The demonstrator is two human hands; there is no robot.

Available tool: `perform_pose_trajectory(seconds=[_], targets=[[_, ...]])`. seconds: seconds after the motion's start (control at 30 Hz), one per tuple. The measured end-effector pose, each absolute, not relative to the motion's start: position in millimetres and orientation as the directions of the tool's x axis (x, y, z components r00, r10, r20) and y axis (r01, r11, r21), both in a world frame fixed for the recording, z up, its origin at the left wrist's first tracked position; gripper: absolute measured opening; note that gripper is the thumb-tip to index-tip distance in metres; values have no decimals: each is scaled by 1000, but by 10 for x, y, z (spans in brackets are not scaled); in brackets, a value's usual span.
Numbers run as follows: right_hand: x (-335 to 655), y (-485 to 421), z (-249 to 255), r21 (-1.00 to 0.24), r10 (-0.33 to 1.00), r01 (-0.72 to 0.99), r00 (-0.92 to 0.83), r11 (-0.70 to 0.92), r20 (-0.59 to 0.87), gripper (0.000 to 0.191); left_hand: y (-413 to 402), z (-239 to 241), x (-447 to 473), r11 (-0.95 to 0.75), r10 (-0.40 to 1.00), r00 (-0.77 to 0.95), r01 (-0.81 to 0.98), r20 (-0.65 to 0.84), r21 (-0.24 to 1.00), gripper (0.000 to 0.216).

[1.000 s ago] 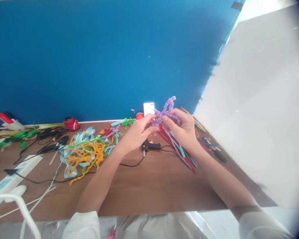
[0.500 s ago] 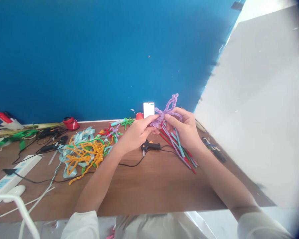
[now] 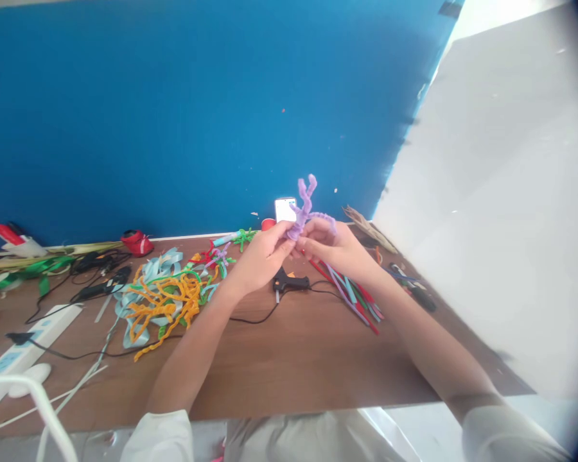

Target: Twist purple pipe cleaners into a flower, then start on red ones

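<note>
Both hands meet above the back of the table around a bent purple pipe cleaner figure (image 3: pixel 305 208). My left hand (image 3: pixel 264 253) pinches its lower left side between thumb and fingers. From the right, my right hand (image 3: pixel 334 247) grips the lower part, its fingers closed. Two fuzzy prongs rise above the hands and another strand curves out to the right. The fingers hide the figure's base. Just below the hands lies a black glue gun (image 3: pixel 291 281) with its cord. Straight pipe cleaners (image 3: pixel 351 295) in red, purple, blue and green lie under my right wrist.
A lit phone (image 3: pixel 285 209) stands behind the hands beside a red object (image 3: pixel 268 224). To the left lie tangled orange pipe cleaners (image 3: pixel 168 298), light blue ribbon (image 3: pixel 161 263) and a white power strip (image 3: pixel 33 346). Pliers-like tools (image 3: pixel 419 295) rest near the right edge.
The purple figure has turned in my hands, its loops now seen more edge-on and upright. My right hand has moved left and lower, closer to my left hand.
</note>
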State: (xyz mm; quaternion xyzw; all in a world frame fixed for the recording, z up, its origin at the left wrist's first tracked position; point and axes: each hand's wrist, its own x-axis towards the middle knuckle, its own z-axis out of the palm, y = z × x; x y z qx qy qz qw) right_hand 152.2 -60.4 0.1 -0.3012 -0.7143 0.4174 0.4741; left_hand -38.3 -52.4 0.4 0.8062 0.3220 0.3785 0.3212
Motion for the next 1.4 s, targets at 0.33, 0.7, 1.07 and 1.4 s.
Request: perform_pose_trajectory(seconds=[0.33,0.7,1.07,1.4], targets=[[1504,-605,-24,-752,778,271,-413,600,473,12,-493,-10,-381,-514,791,521,282,321,810,25],[1651,-574,93,-769,861,393,-288,505,419,20,-473,146,-597,-401,878,283,-2,385,916,25],[1601,-659,97,-893,826,34,-397,448,399,43,-638,46,-423,-545,746,627,385,223,745,21],[1588,-694,141,-841,788,43,-379,539,485,22,-542,-39,-381,-443,720,669,243,182,863,39]])
